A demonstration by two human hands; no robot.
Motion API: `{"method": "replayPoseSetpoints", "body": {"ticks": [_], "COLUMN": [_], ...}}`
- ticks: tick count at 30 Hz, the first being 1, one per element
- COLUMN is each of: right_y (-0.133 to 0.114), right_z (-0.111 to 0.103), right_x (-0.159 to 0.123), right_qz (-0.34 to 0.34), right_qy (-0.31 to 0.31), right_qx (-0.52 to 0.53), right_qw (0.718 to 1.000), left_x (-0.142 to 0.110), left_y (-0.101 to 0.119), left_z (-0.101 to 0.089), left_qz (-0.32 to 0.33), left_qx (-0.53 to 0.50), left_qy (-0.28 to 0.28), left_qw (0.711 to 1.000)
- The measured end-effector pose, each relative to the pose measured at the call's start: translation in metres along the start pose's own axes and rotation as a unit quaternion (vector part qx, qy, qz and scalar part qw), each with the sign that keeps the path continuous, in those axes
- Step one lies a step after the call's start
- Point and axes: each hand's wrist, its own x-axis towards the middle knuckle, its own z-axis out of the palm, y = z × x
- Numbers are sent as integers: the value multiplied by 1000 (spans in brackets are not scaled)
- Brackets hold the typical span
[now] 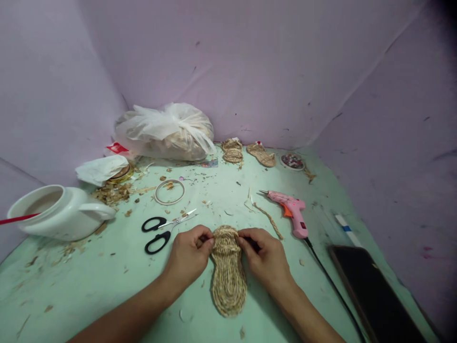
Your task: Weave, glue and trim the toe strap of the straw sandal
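Head view: woven sandal [229, 286] lies lengthwise on the table [200, 305], between the two hands, rounded heel end toward the wearer.
Left fingers: thumb and forefinger of the left hand [191, 252] pinch the left edge near the far end, beside the raised cross-band [227, 248].
Right fingers: right hand [267, 257] pinches the opposite edge at about the same level; thumb just below forefinger.
Sandal hidden parts: underside out of sight; fingertips cover bits of both edges; cannot tell whether they grip band, sole or both.
Hand hidden parts: remaining fingers curl into shadow; both forearms cut off by the lower border.
Scissors [175, 221]: left of the sandal, blades apart.
Glue gun [291, 209]: right, beyond the right hand; cord runs out of frame.
Phone [374, 295]: far right, screen dark, near end cropped.
Plastic bag [167, 128]: at back, knotted; contents blurred through the film.
Small dish [293, 169]: back right, contents too small to make out.
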Motion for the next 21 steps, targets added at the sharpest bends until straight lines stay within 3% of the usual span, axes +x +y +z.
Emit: {"method": "replayPoseSetpoints", "body": {"ticks": [6, 9, 13, 21], "right_y": [1, -6, -17, -22], "right_z": [-14, -16, -7, 4], "right_x": [-3, -4, -5, -1], "right_qz": [-63, -107, -171, -153], "right_qy": [10, 4, 2, 2], "right_qx": [28, 45, 52, 83], "right_qw": [998, 993, 984, 985], "left_x": [-7, -13, -15, -11], "left_y": [-6, -4, -1, -1], "left_z": [-11, -17, -14, -3], "left_qz": [31, 129, 238, 241], "left_qx": [-9, 14, 22, -6], "left_qy": [49, 66, 34, 41], "left_qw": [998, 989, 970, 970]}}
